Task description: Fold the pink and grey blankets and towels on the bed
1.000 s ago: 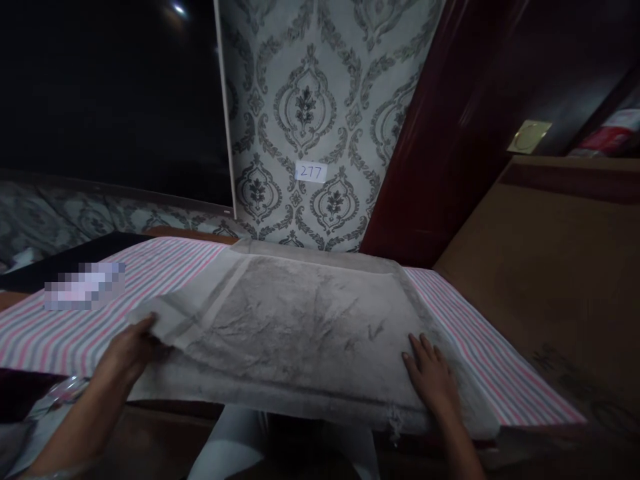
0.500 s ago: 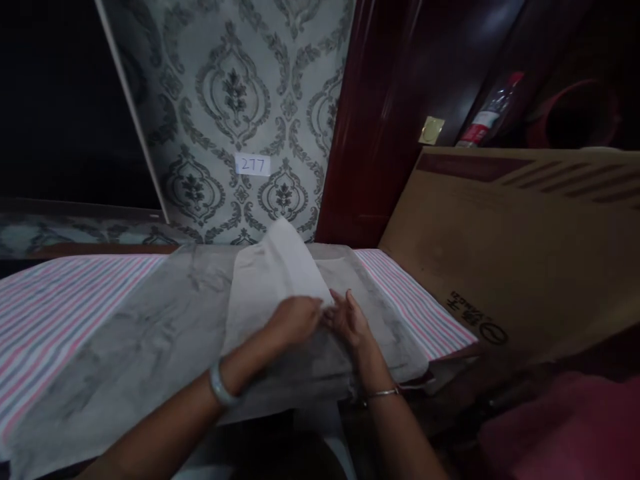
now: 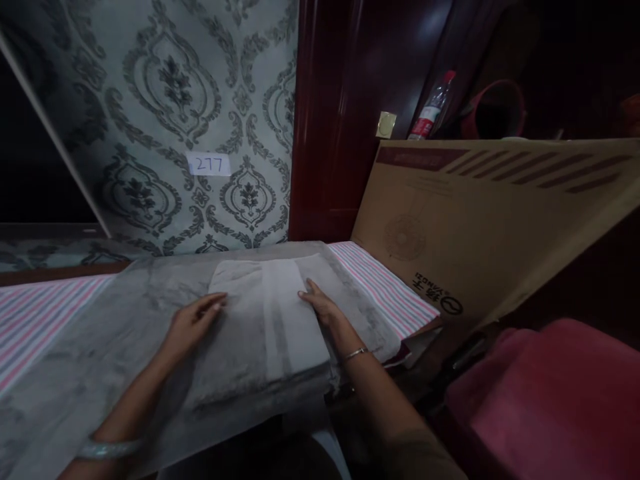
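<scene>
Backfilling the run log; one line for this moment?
towel: folded, on gray cloth; cloth: over striped sheet; left hand: at towel's left edge; right hand: at right edge

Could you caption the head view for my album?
Left hand and right hand flank a folded gray towel near a cardboard box.

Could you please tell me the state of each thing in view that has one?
Folded cloth: folded into a rectangle, lying flat.
Grey cloth beneath: spread out, slightly wrinkled.
Striped cloth: spread out, partly covered.
Left hand: open, fingers bent, by the folded cloth's left edge.
Right hand: open, at its right edge.
Bottle: capped.
Screen: dark, partly in view.
Numbered paper: on the wall.
</scene>
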{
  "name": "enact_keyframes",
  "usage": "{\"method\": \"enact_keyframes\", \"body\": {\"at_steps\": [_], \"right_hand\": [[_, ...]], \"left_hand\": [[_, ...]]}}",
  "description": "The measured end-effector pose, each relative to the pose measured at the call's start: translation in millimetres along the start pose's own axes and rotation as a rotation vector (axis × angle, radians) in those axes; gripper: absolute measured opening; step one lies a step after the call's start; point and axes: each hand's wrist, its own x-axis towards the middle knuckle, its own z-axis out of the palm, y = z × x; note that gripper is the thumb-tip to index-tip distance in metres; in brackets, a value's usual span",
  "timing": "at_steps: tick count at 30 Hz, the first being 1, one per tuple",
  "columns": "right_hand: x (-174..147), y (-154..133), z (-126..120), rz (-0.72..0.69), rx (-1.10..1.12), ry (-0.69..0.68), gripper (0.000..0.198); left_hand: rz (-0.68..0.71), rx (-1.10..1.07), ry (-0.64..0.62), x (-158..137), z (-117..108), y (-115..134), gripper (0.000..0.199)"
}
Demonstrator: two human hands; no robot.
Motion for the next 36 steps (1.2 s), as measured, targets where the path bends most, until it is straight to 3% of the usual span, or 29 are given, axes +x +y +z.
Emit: {"method": "enact_keyframes", "body": {"at_steps": [3, 6, 9, 11, 15, 19, 22, 26, 31, 36], "right_hand": [[12, -5, 9, -0.02, -0.17, -0.003, 0.095], [20, -18, 6, -0.102, -0.284, 0.036, 0.087], [19, -40, -17, -0.244, -0.377, 0.056, 0.084], [13, -51, -40, -0.262, -0.434, 0.078, 0.083], [-6, -47, -81, -0.131, -0.471, 0.138, 0.076], [-11, -32, -101, -0.08, -0.307, 0.067, 0.069], [4, -34, -104, -0.054, -0.205, 0.052, 0.065], [40, -47, -96, -0.045, -0.258, 0.106, 0.066], [78, -49, -80, -0.105, -0.353, 0.154, 0.067], [95, -53, -78, -0.209, -0.46, 0.209, 0.077]], "left_hand": [[-0.1, 0.055, 0.214, 2, -11, -39, 0.066], [-0.105, 0.186, 0.216, -1, -10, -68, 0.064], [-0.043, 0.329, 0.164, -2, -8, -83, 0.055], [-0.002, 0.386, 0.14, -1, -7, -86, 0.052], [0.055, 0.454, 0.151, 1, -5, -87, 0.047], [0.084, 0.501, 0.123, 3, -2, -88, 0.046], [0.063, 0.537, 0.09, 3, -2, -85, 0.051], [0.064, 0.55, 0.099, 2, -1, -83, 0.051], [0.094, 0.555, 0.116, 1, 0, -88, 0.047], [0.073, 0.589, 0.092, 1, -2, -85, 0.048]]}}
